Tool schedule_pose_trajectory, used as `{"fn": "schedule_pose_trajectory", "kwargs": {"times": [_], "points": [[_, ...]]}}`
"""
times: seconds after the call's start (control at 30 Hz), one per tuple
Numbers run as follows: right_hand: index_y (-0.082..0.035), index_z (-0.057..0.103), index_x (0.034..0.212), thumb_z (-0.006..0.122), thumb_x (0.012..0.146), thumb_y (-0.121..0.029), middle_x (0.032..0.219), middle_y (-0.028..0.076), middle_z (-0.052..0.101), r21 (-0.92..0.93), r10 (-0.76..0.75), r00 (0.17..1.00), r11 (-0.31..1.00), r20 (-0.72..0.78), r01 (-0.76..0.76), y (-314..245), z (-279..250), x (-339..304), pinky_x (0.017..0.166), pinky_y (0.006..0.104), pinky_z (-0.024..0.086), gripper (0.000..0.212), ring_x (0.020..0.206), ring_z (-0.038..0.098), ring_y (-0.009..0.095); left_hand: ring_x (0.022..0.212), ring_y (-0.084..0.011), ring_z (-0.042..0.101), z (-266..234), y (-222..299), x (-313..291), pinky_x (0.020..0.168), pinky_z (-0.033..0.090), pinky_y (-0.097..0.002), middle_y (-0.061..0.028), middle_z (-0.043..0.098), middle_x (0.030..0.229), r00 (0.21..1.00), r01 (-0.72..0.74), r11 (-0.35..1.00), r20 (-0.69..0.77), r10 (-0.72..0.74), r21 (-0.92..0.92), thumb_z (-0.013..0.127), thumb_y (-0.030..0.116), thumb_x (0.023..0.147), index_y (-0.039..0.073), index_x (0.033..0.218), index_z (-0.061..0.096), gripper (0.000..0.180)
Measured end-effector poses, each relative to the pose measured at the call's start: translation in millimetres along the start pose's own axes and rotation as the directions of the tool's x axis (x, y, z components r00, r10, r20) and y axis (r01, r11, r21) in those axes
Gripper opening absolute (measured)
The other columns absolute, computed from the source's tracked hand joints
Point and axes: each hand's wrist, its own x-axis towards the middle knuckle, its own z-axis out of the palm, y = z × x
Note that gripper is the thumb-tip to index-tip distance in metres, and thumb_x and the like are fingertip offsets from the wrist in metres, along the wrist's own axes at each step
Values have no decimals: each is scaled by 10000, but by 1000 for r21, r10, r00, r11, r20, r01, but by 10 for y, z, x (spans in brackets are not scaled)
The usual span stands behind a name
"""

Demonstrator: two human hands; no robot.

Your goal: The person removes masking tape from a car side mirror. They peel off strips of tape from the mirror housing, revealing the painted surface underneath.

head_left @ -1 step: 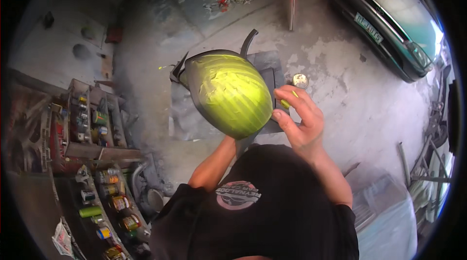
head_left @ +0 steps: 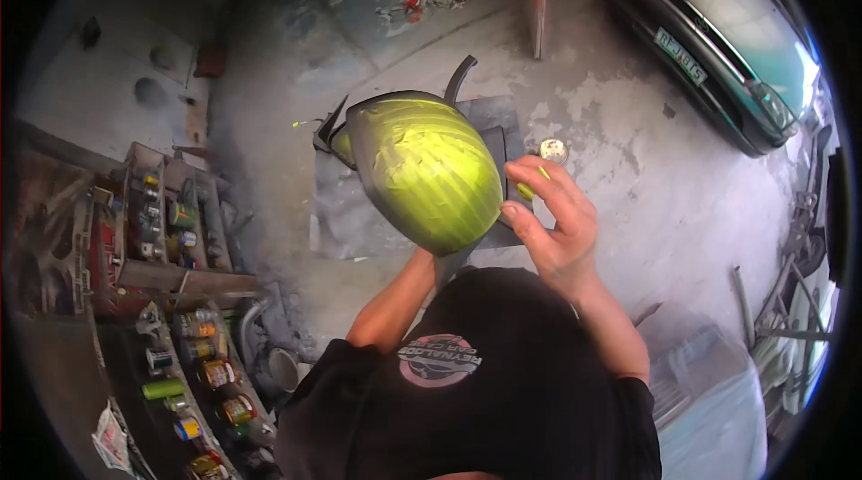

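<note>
A rounded dark shell (head_left: 431,170), covered in overlapping strips of yellow-green tape, is held up in front of me. Its pointed end tips toward me. My left forearm (head_left: 395,300) reaches underneath it; the left hand itself is hidden behind the shell. At the shell's right edge my right hand (head_left: 561,220) has its fingers curled, thumb tip close to the taped surface. A small yellow-green piece of tape (head_left: 525,191) shows between those fingers, partly covered by them. Beneath the shell lies a dark sheet (head_left: 332,228), with a curved black arm (head_left: 461,78) sticking out behind.
A round tin (head_left: 554,150) stands on the floor beyond my right hand. Left of me are shelves (head_left: 184,278) with several cans and bottles. A car (head_left: 709,40) is parked at far right, near a red panel edge (head_left: 540,4). Plastic sheeting (head_left: 718,399) covers something at lower right.
The shell has shifted very slightly to the right. My right hand keeps its place and its hold.
</note>
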Motion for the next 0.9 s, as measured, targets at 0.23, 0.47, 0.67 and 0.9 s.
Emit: {"fn": "schedule_pose_trajectory", "kwargs": {"times": [0.23, 0.47, 0.67, 0.9], "points": [[16, 677, 1181, 796, 772, -22, 1154, 181, 668, -64, -111, 992, 991, 53, 114, -201, 149, 225, 863, 377, 535, 428, 994, 662, 326, 1111, -188, 641, -136, 53, 80, 924, 569, -350, -87, 624, 1265, 983, 42, 997, 182, -29, -72, 528, 241, 1058, 50, 1369, 540, 365], [7, 682, 1146, 817, 747, -41, 1149, 168, 664, -124, -131, 986, 982, 105, 143, -215, 235, 271, 848, 395, 535, 424, 975, 654, 335, 1083, -204, 664, -60, 161, 4, 903, 585, -355, -114, 637, 1250, 972, 235, 912, 62, -227, -337, 497, 237, 1065, 46, 1366, 542, 359], [23, 688, 1153, 778, 817, -76, 1175, 175, 673, -130, -47, 998, 990, 46, 52, -153, 233, 126, 905, 360, 515, 362, 1034, 663, 305, 1021, -185, 673, -49, 255, -19, 854, 581, -321, -93, 665, 1190, 960, 233, 893, -57, -275, -386, 501, 241, 1064, 38, 1315, 581, 333], [40, 693, 1156, 752, 851, -100, 1181, 179, 681, -85, -3, 994, 996, 105, 12, -114, 241, 86, 934, 359, 506, 341, 1074, 661, 312, 991, -187, 689, -84, 218, -51, 820, 598, -324, -97, 676, 1164, 965, 209, 889, -62, -255, -407, 505, 265, 1060, 36, 1292, 593, 338]]}}
